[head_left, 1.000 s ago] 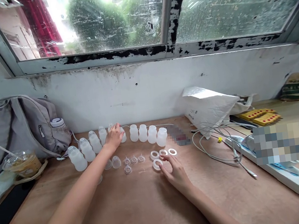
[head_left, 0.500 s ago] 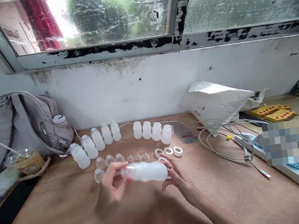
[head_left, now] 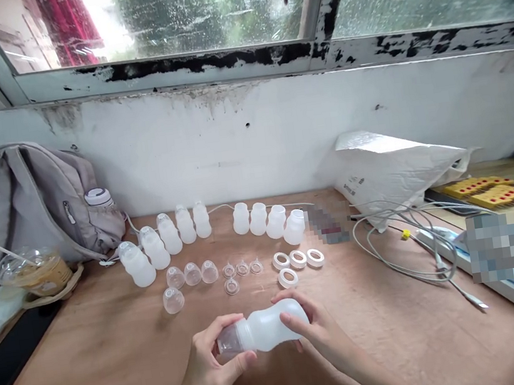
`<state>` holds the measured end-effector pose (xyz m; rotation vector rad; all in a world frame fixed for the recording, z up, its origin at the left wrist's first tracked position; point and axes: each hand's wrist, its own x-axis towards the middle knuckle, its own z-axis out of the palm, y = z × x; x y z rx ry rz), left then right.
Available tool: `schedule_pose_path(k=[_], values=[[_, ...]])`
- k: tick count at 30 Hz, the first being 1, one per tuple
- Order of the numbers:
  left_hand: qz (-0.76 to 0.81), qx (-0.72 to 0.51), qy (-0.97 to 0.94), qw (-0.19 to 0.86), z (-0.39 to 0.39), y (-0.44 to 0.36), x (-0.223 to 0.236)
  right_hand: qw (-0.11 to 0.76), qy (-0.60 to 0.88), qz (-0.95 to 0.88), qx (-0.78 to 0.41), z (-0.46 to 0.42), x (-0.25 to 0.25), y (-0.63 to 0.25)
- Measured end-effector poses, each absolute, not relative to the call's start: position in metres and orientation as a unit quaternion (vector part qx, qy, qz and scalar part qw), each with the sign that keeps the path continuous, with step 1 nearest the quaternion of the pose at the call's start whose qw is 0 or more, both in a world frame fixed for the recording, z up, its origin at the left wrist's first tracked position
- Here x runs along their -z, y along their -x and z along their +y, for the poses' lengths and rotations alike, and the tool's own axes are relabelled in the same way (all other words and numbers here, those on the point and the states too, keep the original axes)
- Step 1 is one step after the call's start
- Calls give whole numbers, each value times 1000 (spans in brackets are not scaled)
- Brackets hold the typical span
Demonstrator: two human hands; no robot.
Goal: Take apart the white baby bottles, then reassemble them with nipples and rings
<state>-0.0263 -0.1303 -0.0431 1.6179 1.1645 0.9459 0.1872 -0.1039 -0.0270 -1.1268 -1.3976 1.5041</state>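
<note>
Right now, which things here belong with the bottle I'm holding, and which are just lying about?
Likely the job:
held bottle
capped bottles
open bottles
clear caps
clear teats
white rings

Likely lying about:
backpack
iced drink
white bag
power strip

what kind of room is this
Probably an improvised indoor workspace: a wooden tabletop below a window frame with flaking paint, baby bottle parts in rows, a backpack and an iced drink beside them.

White wall (head_left: pixel 279 145), stained under sill. Window (head_left: pixel 215 15) above: peeling black frame (head_left: pixel 202 62), wet glass, daylight in. Brown wooden tabletop (head_left: pixel 117 350) against wall.
</note>
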Motion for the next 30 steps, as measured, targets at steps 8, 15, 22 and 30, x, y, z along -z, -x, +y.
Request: schedule_pose_path(k=[8,15,22,30], values=[[453,-402,-666,436,-132,28,41,380,432,-535,-619,-101,27,-190],[458,-418,-672,406,-135,25,40,400,474,-595,-511,-107,20,-187],[444,-420,-665,429,-134,36,36,440,465,-508,-577,-96,26,-201],[543,-412,-725,95,-113,62,41,498,472,-431,-587,-81,22,-219]])
